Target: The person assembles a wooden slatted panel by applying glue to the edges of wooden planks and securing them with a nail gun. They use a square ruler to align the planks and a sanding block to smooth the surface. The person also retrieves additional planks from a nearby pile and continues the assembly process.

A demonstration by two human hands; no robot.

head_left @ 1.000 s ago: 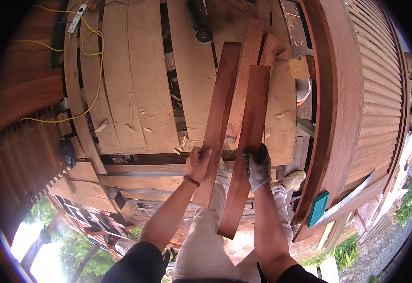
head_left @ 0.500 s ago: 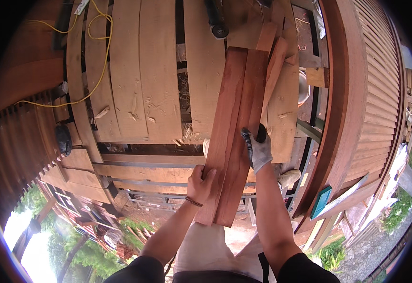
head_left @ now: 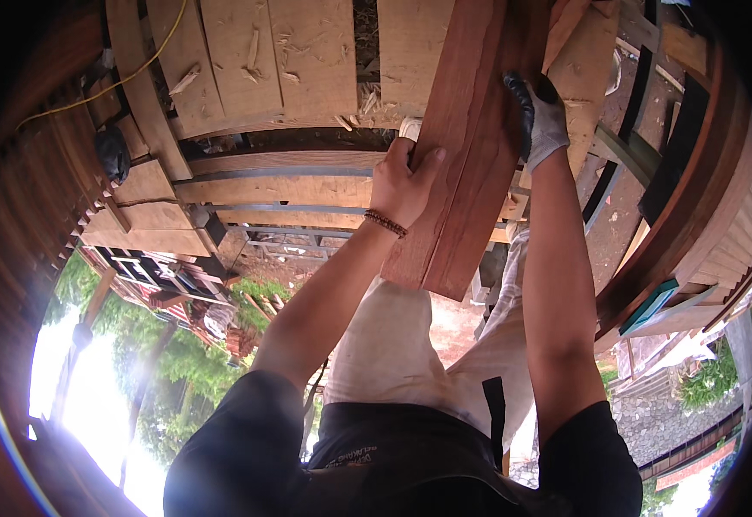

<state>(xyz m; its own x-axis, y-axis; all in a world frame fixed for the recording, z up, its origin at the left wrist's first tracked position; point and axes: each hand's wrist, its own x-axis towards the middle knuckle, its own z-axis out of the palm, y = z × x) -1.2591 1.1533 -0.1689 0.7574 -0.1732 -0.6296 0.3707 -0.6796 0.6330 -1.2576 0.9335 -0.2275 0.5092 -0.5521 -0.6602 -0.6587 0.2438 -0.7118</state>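
I hold two long reddish-brown wooden planks [head_left: 471, 146] side by side, with a dark seam running down between them. Their near ends hang in front of my legs, and their far ends pass out of the top of the view. My bare left hand [head_left: 406, 183], a beaded bracelet at its wrist, grips the left edge with the thumb on top. On the right edge, my right hand [head_left: 541, 121] in a grey and black glove is closed, its fingers partly hidden. I cannot tell whether the planks touch the work surface beneath.
Pale wooden boards [head_left: 320, 65] with gaps and shavings form a platform ahead. A yellow cord [head_left: 148, 62] crosses its left side. A curved dark wooden beam [head_left: 695, 207] runs along the right, near a teal object [head_left: 649, 306]. Another piece of wood [head_left: 563, 30] lies beside the planks.
The view has tilted down toward my body, so the planks and both hands appear higher and further right. Both hands keep their grip on the planks.
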